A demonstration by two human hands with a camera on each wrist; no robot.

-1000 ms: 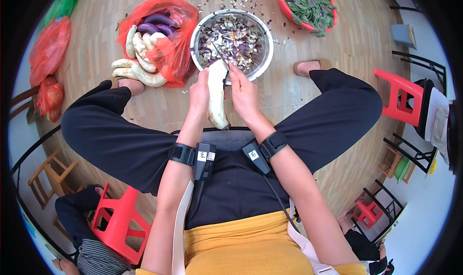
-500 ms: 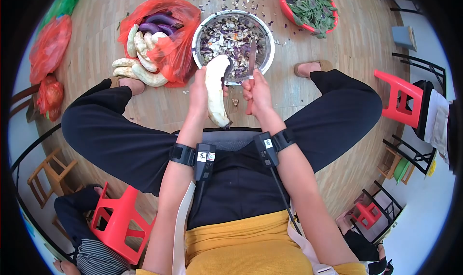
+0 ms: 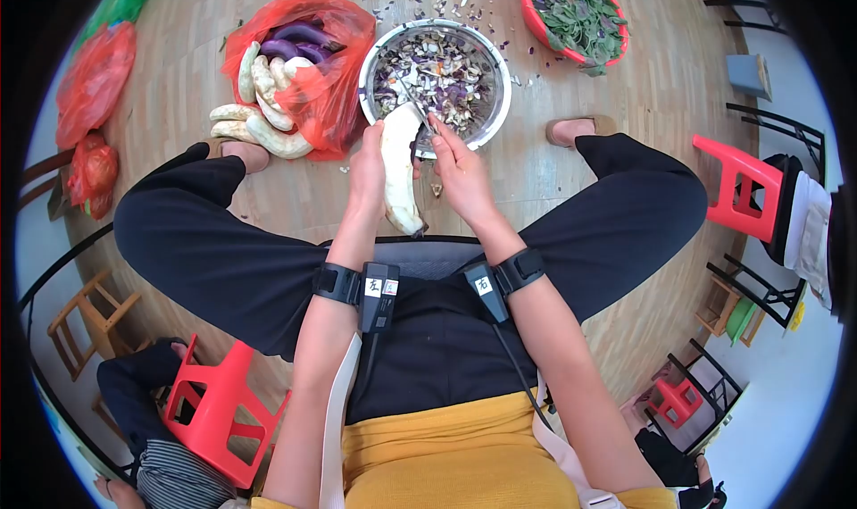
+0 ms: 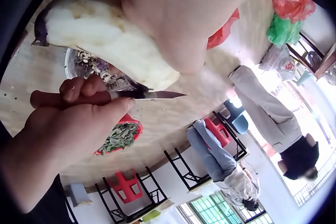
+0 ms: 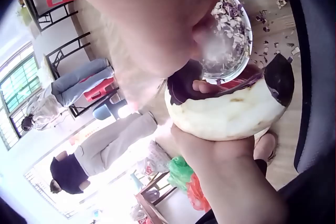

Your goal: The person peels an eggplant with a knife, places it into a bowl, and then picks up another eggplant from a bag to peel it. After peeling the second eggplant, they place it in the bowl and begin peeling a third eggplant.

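The left hand point(image 3: 366, 171) grips a long, mostly white peeled eggplant point(image 3: 401, 174); a strip of dark skin remains on its right side, as the right wrist view also shows on the eggplant point(image 5: 226, 115). The right hand point(image 3: 461, 177) holds a knife point(image 3: 414, 101) by its brown handle. In the left wrist view the knife blade point(image 4: 160, 95) lies against the eggplant's end point(image 4: 105, 29), the right hand point(image 4: 68, 124) curled round the handle. Beyond both hands stands a metal basin point(image 3: 503, 107) with white and purple scraps in it.
A red bag point(image 3: 344, 107) with purple eggplants point(image 3: 303, 34) and peeled ones point(image 3: 277, 138) lies left of the basin. A red basket point(image 3: 533, 20) of green leaves point(image 3: 580, 18) sits at the upper right. Scraps dot the floor. Red stools point(image 3: 745, 187) stand at the sides.
The right hand has brought the knife from upright over the basin back to the eggplant's upper end, its tip turning to the left. The left hand keeps its grip, nearly still.
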